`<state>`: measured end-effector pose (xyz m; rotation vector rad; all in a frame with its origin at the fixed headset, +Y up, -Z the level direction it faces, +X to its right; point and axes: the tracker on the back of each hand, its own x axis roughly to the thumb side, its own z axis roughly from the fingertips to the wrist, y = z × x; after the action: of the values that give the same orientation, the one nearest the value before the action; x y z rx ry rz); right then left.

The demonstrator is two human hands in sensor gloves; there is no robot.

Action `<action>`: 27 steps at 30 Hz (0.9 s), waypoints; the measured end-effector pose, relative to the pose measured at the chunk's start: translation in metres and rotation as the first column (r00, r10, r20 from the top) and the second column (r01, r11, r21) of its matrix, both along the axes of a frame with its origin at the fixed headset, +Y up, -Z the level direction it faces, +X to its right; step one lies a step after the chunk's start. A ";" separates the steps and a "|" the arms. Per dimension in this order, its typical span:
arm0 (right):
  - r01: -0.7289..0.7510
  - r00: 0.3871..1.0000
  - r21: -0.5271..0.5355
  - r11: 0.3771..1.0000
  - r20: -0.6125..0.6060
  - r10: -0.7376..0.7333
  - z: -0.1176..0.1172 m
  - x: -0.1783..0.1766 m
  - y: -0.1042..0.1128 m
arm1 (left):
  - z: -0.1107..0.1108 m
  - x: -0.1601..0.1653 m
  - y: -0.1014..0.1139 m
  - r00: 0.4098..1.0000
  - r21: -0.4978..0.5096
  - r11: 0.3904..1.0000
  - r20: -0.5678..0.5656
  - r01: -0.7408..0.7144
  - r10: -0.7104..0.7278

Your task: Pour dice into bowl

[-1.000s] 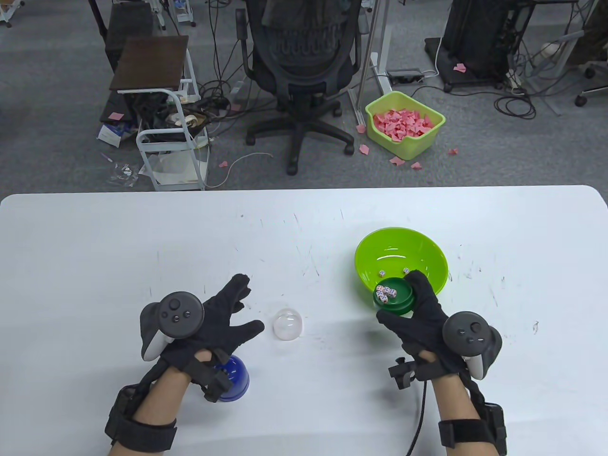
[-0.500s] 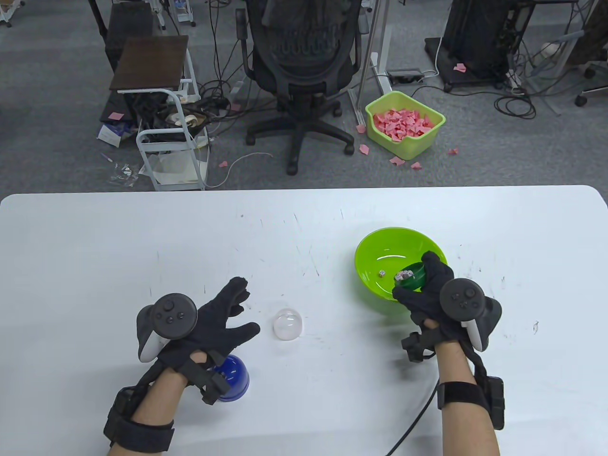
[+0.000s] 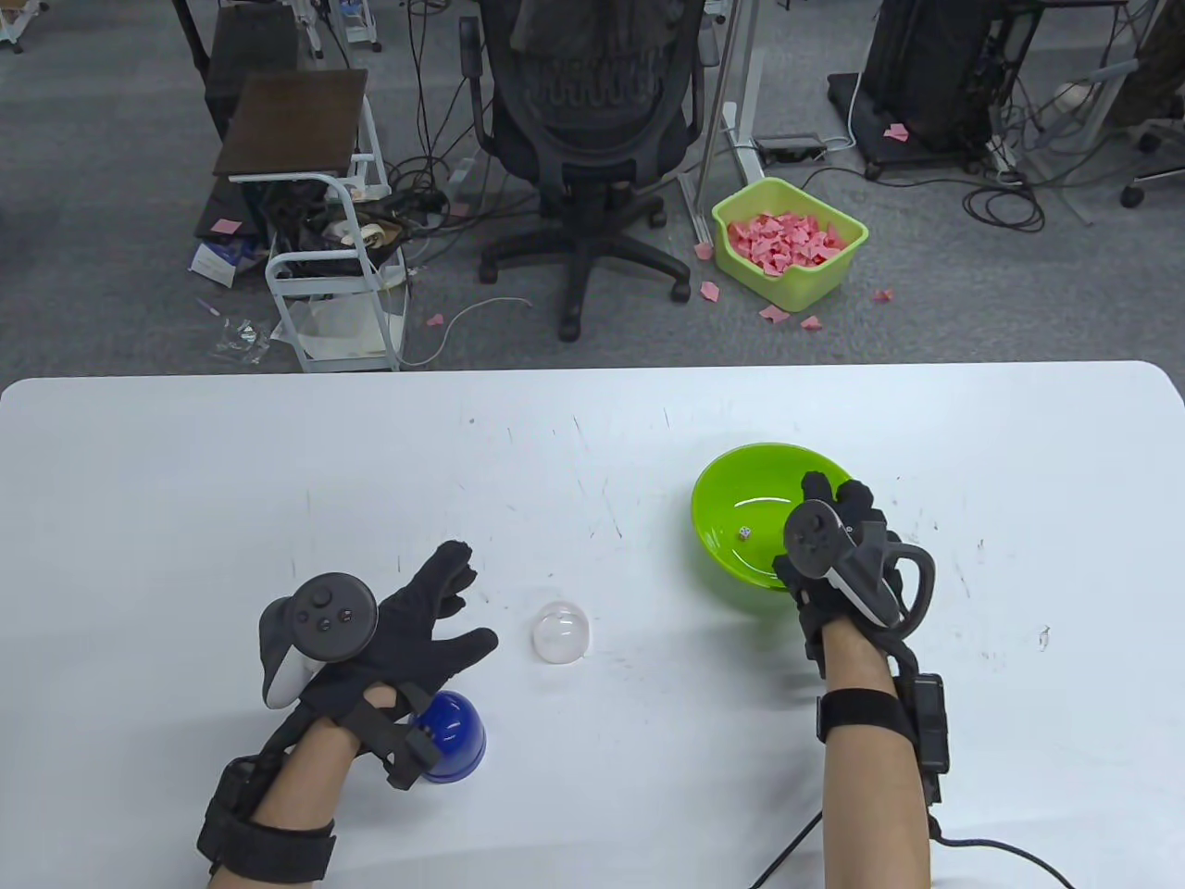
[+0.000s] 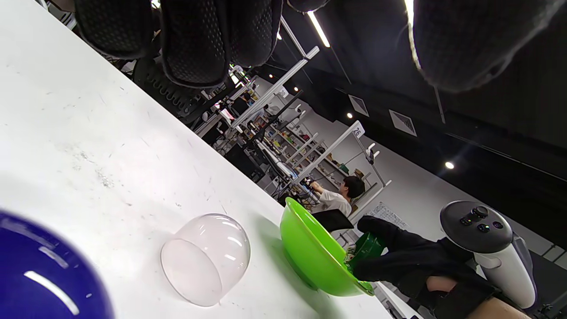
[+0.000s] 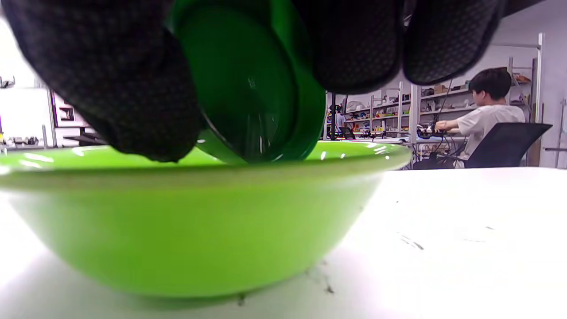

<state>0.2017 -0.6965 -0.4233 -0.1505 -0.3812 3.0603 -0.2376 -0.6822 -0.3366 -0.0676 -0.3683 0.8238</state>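
A lime green bowl (image 3: 731,491) stands on the white table at the right, with one white die (image 3: 743,532) showing inside. My right hand (image 3: 833,528) grips a dark green cup (image 5: 252,75) tipped steeply over the bowl's near rim (image 5: 199,168). In the table view the hand and its tracker hide the cup. In the left wrist view the cup (image 4: 367,248) tilts into the bowl (image 4: 310,252). My left hand (image 3: 417,611) lies open and empty, fingers spread, on the table at the left.
A clear dome cup (image 3: 561,632) lies on the table between my hands. A blue dome cup (image 3: 454,732) sits under my left wrist. A cable (image 3: 981,847) trails from my right forearm. An office chair (image 3: 583,120) stands beyond the far edge.
My right hand moved the green cup forward over the bowl and rolled over, tipping it steeply. The dice in the cup are out of sight. My left hand barely shifted.
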 end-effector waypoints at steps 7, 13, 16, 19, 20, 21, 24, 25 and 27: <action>0.017 1.000 0.018 1.000 -0.005 -0.017 0.001 0.000 -0.003 | -0.001 0.001 -0.002 1.000 -0.014 1.000 0.002 0.008 -0.008; 0.106 0.994 0.082 0.991 -0.038 -0.103 0.012 0.004 0.004 | -0.002 0.003 -0.005 1.000 -0.023 0.999 0.008 0.027 -0.027; 0.199 0.979 0.122 0.972 -0.070 -0.191 0.020 0.006 0.009 | -0.002 0.003 -0.007 0.999 -0.025 0.999 0.010 0.036 -0.036; 0.303 0.951 0.148 0.941 -0.115 -0.288 0.030 0.006 0.012 | -0.002 0.003 -0.007 0.999 -0.026 0.999 0.008 0.039 -0.039; 0.327 0.942 0.155 0.932 -0.128 -0.309 0.033 0.006 0.012 | -0.002 0.003 -0.007 0.999 -0.026 0.999 0.008 0.040 -0.040; 0.366 0.927 0.154 0.918 -0.145 -0.345 0.036 0.006 0.013 | -0.002 0.003 -0.007 0.999 -0.026 0.999 0.007 0.043 -0.043; 0.476 0.873 0.157 0.865 -0.206 -0.443 0.046 0.004 0.012 | -0.002 0.003 -0.008 0.999 -0.025 0.998 0.006 0.052 -0.052; 0.501 0.858 0.156 0.851 -0.221 -0.465 0.049 0.003 0.012 | -0.002 0.003 -0.008 0.998 -0.025 0.998 0.005 0.055 -0.055; 0.560 0.818 0.161 0.813 -0.259 -0.513 0.056 0.002 0.012 | -0.001 0.005 -0.009 0.998 -0.025 0.998 0.007 0.065 -0.064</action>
<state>0.2034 -0.6846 -0.3669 0.0611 -0.5633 2.4149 -0.2328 -0.6915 -0.3377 -0.1051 -0.3593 0.7646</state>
